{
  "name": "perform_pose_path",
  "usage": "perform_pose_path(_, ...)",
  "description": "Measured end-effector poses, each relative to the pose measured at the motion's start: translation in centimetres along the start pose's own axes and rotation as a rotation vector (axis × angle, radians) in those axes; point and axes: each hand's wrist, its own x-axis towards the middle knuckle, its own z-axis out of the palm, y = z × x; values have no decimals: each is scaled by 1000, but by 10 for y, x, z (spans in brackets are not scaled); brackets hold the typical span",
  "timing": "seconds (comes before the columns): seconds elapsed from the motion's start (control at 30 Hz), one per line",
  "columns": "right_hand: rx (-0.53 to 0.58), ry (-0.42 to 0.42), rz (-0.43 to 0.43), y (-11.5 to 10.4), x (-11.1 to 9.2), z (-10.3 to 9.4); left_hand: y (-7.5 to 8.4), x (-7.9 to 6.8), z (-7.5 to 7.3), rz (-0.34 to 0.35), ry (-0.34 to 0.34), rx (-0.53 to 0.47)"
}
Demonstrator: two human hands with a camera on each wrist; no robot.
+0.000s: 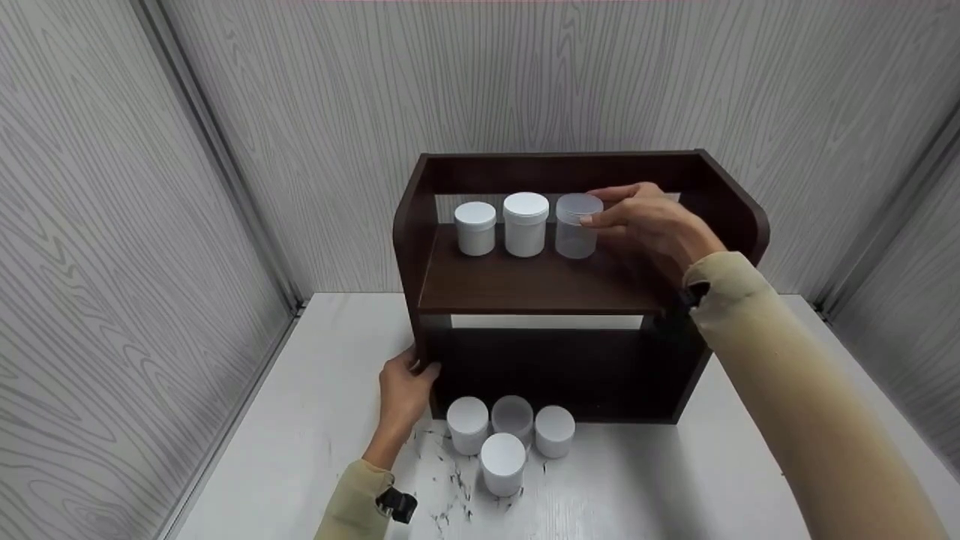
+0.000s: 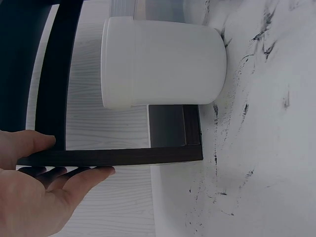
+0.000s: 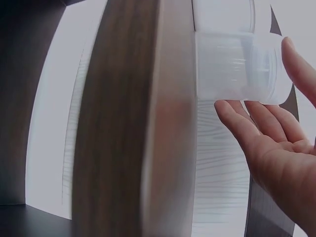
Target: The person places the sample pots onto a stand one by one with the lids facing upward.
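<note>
My right hand [image 1: 652, 221] has its thumb at the near side of a translucent lidded jar [image 1: 576, 236] and its other fingers beside and behind it. That jar stands upright on the upper board of a dark brown shelf unit [image 1: 525, 296], to the right of two white jars, one taller [image 1: 525, 232] and one shorter [image 1: 475, 236]. Down at the left, my left hand [image 1: 405, 386] grips the edge of the unit's side panel [image 2: 123, 157], thumb on the inner face and fingers outside.
Before the unit, on the white table [image 1: 337, 330], stand white jars [image 1: 503, 469] and a translucent jar [image 1: 512, 416], close together. Dark scuffs mark the tabletop beside them. Grey wood-patterned panels [image 1: 337, 90] enclose the back and both sides.
</note>
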Motion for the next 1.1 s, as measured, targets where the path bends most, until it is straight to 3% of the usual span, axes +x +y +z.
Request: perform_pose_path(1.1,26,-52,17,1,5,-6,0,0,0,6,2,6)
